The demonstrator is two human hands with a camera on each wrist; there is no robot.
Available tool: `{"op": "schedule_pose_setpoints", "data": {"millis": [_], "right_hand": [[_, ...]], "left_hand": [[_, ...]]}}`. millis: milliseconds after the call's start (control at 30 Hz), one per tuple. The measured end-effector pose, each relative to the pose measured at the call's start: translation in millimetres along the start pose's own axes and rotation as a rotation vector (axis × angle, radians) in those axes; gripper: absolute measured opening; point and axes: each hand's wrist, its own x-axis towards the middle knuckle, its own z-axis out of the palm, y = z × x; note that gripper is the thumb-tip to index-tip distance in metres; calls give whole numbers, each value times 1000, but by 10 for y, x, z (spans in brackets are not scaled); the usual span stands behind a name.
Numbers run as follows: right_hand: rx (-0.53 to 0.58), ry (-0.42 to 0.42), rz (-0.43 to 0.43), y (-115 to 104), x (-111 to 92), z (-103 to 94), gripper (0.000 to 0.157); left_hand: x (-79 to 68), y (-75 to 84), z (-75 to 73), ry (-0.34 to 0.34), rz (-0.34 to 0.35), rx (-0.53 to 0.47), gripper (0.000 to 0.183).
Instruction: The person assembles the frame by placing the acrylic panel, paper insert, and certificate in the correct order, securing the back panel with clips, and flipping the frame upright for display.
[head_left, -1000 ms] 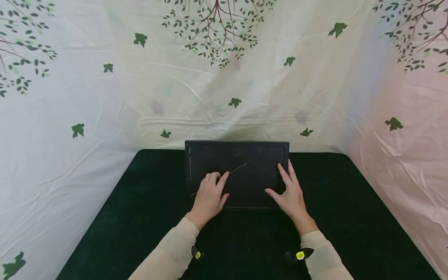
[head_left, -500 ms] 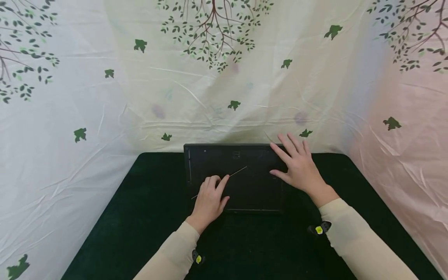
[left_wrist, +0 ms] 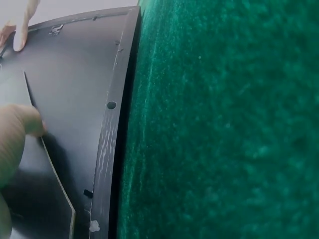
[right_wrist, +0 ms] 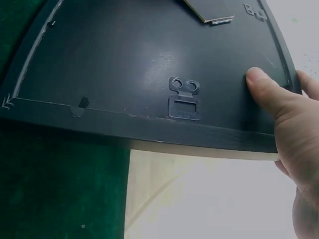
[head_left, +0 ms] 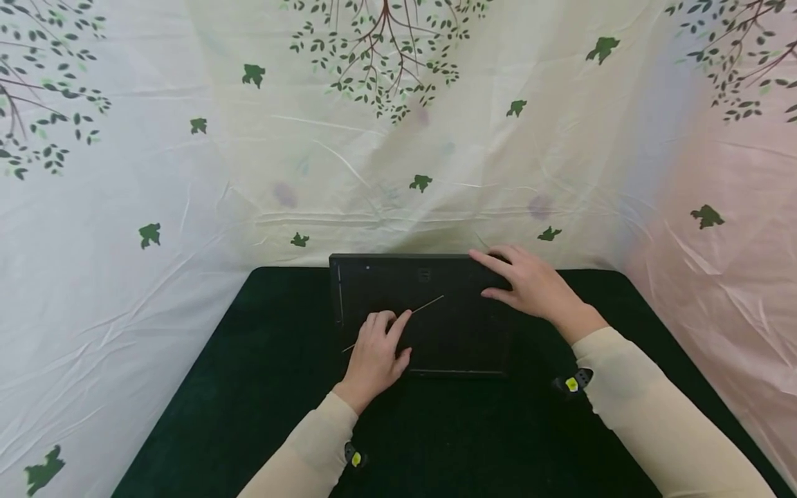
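Observation:
A black picture frame (head_left: 467, 332) lies with its back up at the far edge of the table. A thin easel flap (right_wrist: 209, 11) sits across the middle of its backing, its pale edge slanting. My left hand (head_left: 373, 349) rests on this flap, index finger stretched along the edge. With my right hand (head_left: 535, 283) I grip the frame's far right corner; in the right wrist view the thumb presses the backing and the fingers go around the outer side. A metal hanger (right_wrist: 184, 98) is fixed near one side. The frame's front is hidden.
Dark green cloth (head_left: 448, 436) covers the table, and its far edge runs just behind the frame. Pale fabric (head_left: 386, 159) printed with leaves and branches hangs behind and at both sides.
My right hand has left the frame's right side, moved up and outward with spread fingers, then taken hold of the far right corner. The left hand has stayed on the flap.

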Motion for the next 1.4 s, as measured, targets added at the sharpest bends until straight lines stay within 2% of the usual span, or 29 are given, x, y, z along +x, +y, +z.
{"op": "schedule_pose_setpoints", "data": {"millis": [233, 433, 633, 767, 1033, 1167, 1400], "right_hand": [[31, 29, -14, -49, -29, -41, 83], [14, 78, -16, -150, -8, -145, 80], [-32, 195, -30, -251, 74, -285, 81], [-60, 238, -34, -298, 117, -348, 80], [-179, 307, -65, -472, 142, -322, 69], [-239, 334, -38, -546, 123, -280, 68], [-260, 372, -8, -657, 93, -207, 63]], "left_hand": [[-28, -4, -70, 16, 26, -73, 69], [-20, -19, -138, 47, 46, -62, 67], [112, -54, -235, 85, 39, -57, 67], [213, -79, -267, 88, 41, -59, 66], [319, -135, -181, 56, 15, -112, 67], [353, -149, -115, 38, 13, -125, 68], [339, -181, -37, 32, 14, -151, 71]]}}
